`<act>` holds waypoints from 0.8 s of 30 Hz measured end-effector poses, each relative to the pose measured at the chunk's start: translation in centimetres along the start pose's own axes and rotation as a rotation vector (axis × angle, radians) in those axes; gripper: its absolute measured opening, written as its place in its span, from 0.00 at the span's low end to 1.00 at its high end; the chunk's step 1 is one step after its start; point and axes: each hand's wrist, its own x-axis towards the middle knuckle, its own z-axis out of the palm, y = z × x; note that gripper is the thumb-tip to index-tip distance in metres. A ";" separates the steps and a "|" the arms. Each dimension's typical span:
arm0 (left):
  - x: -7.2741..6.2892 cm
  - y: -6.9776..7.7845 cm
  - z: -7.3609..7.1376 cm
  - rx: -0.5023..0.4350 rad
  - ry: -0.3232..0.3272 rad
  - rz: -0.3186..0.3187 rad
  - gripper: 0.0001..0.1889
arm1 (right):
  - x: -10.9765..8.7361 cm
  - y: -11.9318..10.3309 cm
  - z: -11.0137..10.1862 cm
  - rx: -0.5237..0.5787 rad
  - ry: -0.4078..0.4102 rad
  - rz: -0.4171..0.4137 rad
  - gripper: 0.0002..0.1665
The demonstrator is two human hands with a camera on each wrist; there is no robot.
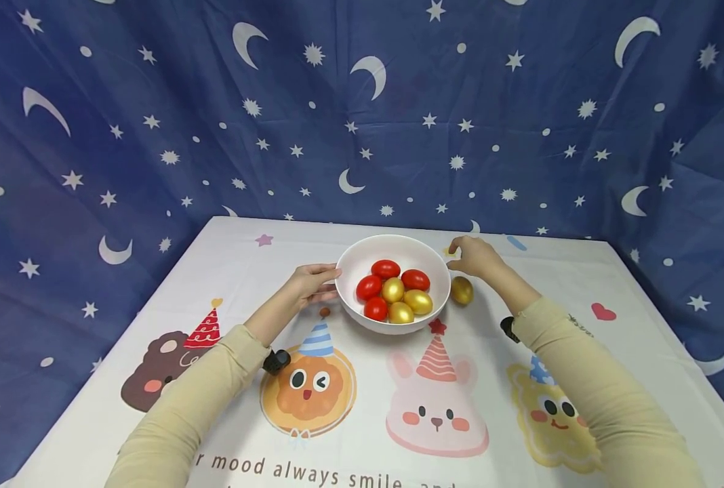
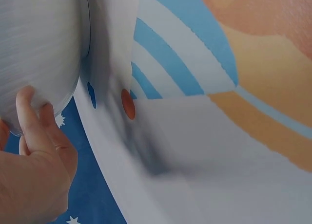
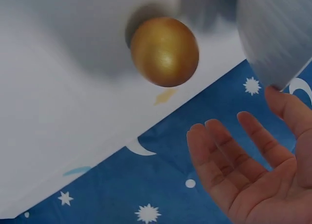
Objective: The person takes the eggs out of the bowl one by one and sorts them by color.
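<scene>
A white bowl (image 1: 352, 313) holds several red eggs (image 1: 386, 269) and three gold eggs (image 1: 419, 301) in the head view. My left hand (image 1: 313, 283) grips the bowl's left side, thumb at the rim and fingers against the outer wall. In the left wrist view those fingers (image 2: 31, 121) lie on the bowl's curved outside (image 2: 41, 53). My right hand (image 1: 476, 259) is at the bowl's right side, its thumb tip at the rim and the other fingers spread apart from it, palm bare. Beside the bowl, just below that hand, a loose gold egg (image 1: 461, 290) lies on the table.
A white cloth with printed cartoon faces covers the table (image 1: 362, 407). Behind its far edge hangs a dark blue curtain (image 1: 398, 115) with moons and stars. Black wrist straps show at the left wrist (image 1: 276, 361) and the right wrist (image 1: 508, 329).
</scene>
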 end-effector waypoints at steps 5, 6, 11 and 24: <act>-0.2 0.0 -0.1 -0.001 -0.006 0.006 0.24 | -0.2 -0.6 -0.6 0.005 0.024 -0.016 0.21; -0.2 0.0 -0.1 -0.002 -0.010 0.008 0.24 | -0.3 -0.7 -0.7 0.010 0.030 -0.016 0.21; -0.3 0.0 -0.1 -0.004 -0.018 0.009 0.24 | -0.6 -1.6 -1.1 0.041 0.052 -0.022 0.19; -0.2 0.1 0.0 -0.013 -0.010 0.014 0.24 | -0.9 -5.5 -0.9 0.065 0.032 -0.158 0.17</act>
